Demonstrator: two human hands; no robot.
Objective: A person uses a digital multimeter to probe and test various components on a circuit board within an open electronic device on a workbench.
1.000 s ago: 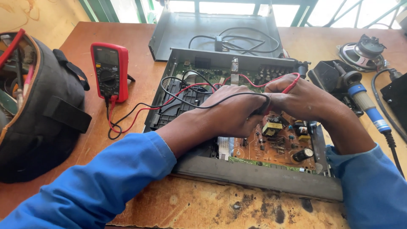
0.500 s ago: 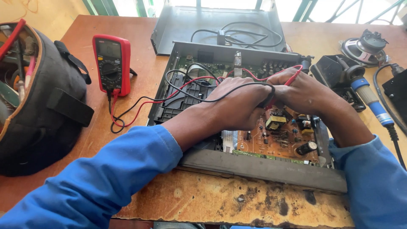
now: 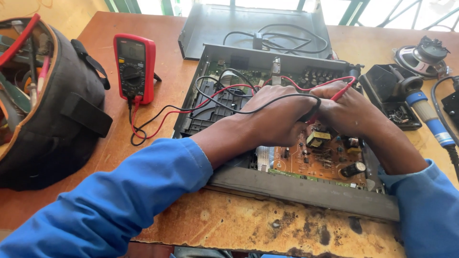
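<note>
Your left hand [image 3: 275, 117]: grip closed on one black probe [image 3: 306, 114].
Your right hand [image 3: 351, 110]: grip closed on one red probe [image 3: 342, 91].
Left: one multimeter [image 3: 134, 67].

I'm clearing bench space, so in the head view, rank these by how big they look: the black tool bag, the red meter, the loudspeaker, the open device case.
1. Open device case, though it lies nearest the camera
2. Black tool bag, cut off by the edge
3. Red meter
4. Loudspeaker, slightly smaller, but farther away, so unsure

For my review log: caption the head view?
Left hand and right hand hold multimeter probes on circuit board.
</note>
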